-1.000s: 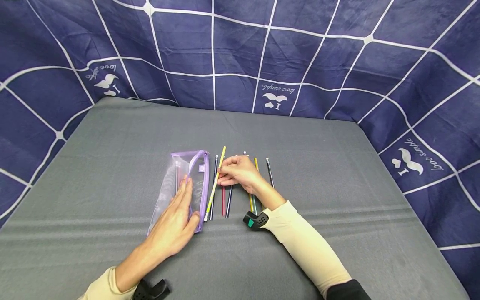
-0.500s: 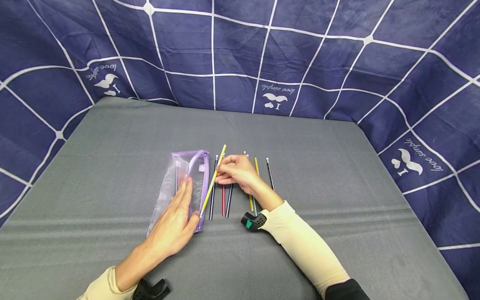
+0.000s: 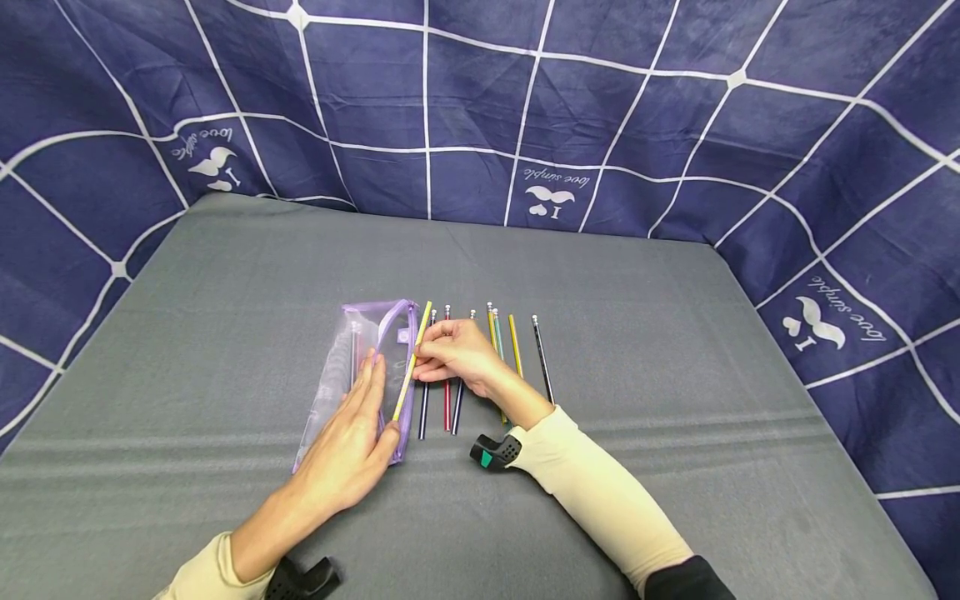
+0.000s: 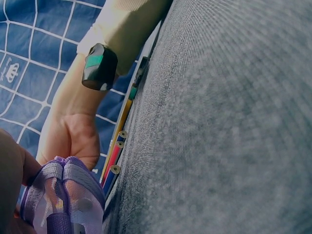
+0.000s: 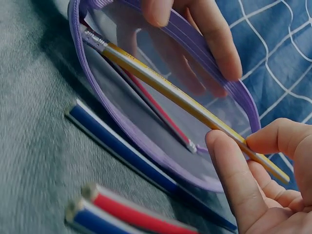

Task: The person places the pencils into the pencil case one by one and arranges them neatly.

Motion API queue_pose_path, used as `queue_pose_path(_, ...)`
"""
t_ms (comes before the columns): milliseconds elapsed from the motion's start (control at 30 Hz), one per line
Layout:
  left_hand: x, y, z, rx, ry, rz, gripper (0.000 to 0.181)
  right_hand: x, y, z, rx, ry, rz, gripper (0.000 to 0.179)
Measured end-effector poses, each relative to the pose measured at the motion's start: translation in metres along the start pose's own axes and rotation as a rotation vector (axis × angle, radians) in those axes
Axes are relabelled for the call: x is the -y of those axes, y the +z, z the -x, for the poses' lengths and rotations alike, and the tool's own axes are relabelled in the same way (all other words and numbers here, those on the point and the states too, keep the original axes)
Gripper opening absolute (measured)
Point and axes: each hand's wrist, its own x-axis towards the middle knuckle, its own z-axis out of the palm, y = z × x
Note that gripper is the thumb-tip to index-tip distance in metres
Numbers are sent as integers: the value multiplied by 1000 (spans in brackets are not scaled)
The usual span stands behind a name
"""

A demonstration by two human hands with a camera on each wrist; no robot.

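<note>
Mid-frame, the right hand point(image 3: 461, 354) pinches 1 yellow pencil point(image 5: 170, 92) at the pouch's point(image 3: 330, 387) mouth; the left hand point(image 3: 348, 454) rests there straight-fingered. At least 1 red pencil point(image 5: 158, 106) is in; 7 others point(image 3: 447, 404) lie outside.

In the head view, the left grip point(image 3: 348, 450) covers part of the pouch point(image 3: 339, 375); the right grip point(image 3: 461, 354) hides sections of pencils right of the pouch. The right wrist conceals the lower end of the black pencil point(image 3: 543, 362), farthest right of the pouch. Right wrist view: the red pencil point(image 5: 136, 212), outside the pouch, is blurred and cut off below; print on the yellow pencil point(image 5: 180, 97) is illegible.
</note>
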Motion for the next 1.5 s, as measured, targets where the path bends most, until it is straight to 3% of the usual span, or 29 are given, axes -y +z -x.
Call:
queue_pose_path(367, 0, 0, 0, -9, 18, 1, 78, 1, 15, -2, 34, 64, -5, 9)
queue_pose_path(633, 0, -1, 0, -5, 20, -6, 79, 1, 18, 0, 120, 49, -14, 9)
queue_pose_path(1500, 0, -1, 1, -4, 9, -1, 78, 0, 16, 2, 105, 25, 2, 10)
